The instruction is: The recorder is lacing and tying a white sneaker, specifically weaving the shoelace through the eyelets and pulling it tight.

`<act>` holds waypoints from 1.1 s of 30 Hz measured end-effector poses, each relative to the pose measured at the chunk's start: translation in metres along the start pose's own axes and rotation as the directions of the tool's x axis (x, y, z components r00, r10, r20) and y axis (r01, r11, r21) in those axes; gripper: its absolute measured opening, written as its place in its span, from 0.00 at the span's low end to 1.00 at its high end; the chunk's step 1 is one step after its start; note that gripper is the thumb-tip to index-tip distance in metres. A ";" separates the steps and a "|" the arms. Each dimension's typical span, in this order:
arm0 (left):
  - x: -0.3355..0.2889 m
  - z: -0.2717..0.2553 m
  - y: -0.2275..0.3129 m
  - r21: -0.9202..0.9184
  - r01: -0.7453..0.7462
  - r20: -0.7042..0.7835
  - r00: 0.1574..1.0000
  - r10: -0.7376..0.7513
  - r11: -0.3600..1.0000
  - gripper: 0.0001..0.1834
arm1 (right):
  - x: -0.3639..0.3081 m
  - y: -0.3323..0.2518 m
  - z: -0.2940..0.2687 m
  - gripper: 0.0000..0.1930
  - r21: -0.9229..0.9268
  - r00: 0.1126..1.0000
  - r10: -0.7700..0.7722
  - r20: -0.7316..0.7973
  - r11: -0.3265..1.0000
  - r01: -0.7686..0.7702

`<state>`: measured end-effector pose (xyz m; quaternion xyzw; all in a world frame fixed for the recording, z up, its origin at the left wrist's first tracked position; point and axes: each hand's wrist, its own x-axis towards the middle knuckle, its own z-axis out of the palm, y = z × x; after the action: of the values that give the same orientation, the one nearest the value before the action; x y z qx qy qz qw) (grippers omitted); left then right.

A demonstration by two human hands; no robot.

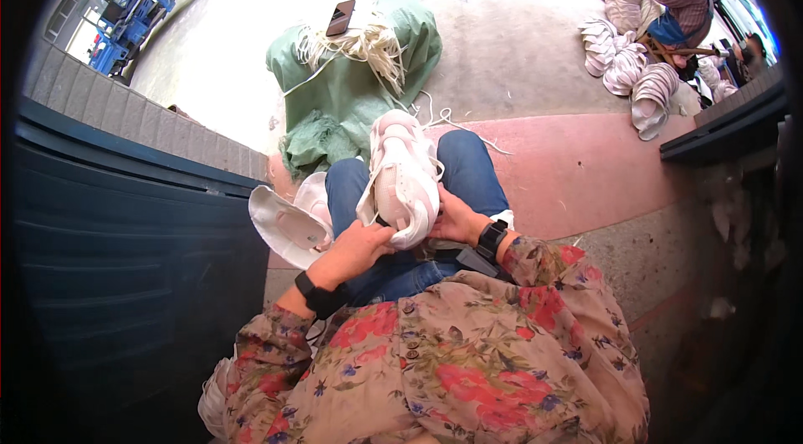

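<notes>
A white and pale pink shoe upper (403,176) lies lengthwise over my lap, its rounded end pointing away from me. My left hand (361,246) is closed on its near left edge, thumb and fingers at the rim. On the opposite side, my right hand (454,218) grips the near right edge; some of its fingers are hidden behind the upper. A white cord runs along the upper's sides. Beside my left knee rest more white shoe uppers (288,228), hollow side showing.
Ahead stands a green cloth-covered heap (351,97) bearing a bundle of white laces (381,55) and a phone (340,18). Dark panels (125,218) flank me. At far right, a seated person (686,5) is among stacked uppers (655,97). A blue three-wheeler (138,13) is far left.
</notes>
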<state>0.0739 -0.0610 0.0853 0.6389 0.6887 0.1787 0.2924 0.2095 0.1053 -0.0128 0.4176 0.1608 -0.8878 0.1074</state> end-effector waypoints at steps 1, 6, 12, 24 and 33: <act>0.004 0.001 -0.002 0.070 0.033 0.035 0.999 -0.035 0.997 0.15 | 0.000 -0.003 0.001 0.34 -0.012 0.999 -0.010 0.032 1.000 0.011; 0.038 0.027 -0.006 0.312 0.061 0.030 0.997 -0.074 0.948 0.10 | -0.020 -0.018 -0.004 0.27 -0.352 0.970 -0.241 -0.030 0.911 0.215; 0.052 0.037 -0.003 0.439 0.062 0.085 0.990 -0.110 0.897 0.11 | -0.027 -0.028 0.019 0.19 -0.946 0.416 -0.863 0.289 -0.190 0.264; 0.053 0.031 -0.042 -0.202 0.414 -0.390 0.797 -0.461 0.888 0.18 | -0.015 -0.022 0.016 0.16 -0.929 0.545 -0.755 0.366 -0.258 0.266; 0.062 0.046 -0.040 -0.084 0.424 -0.373 0.826 -0.423 0.902 0.13 | -0.012 -0.019 0.008 0.16 -0.913 0.530 -0.749 0.398 -0.264 0.312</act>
<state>0.0706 -0.0104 0.0147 0.4234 0.8568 0.2299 0.1841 0.2054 0.1209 0.0051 0.2491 0.8804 -0.3919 -0.0961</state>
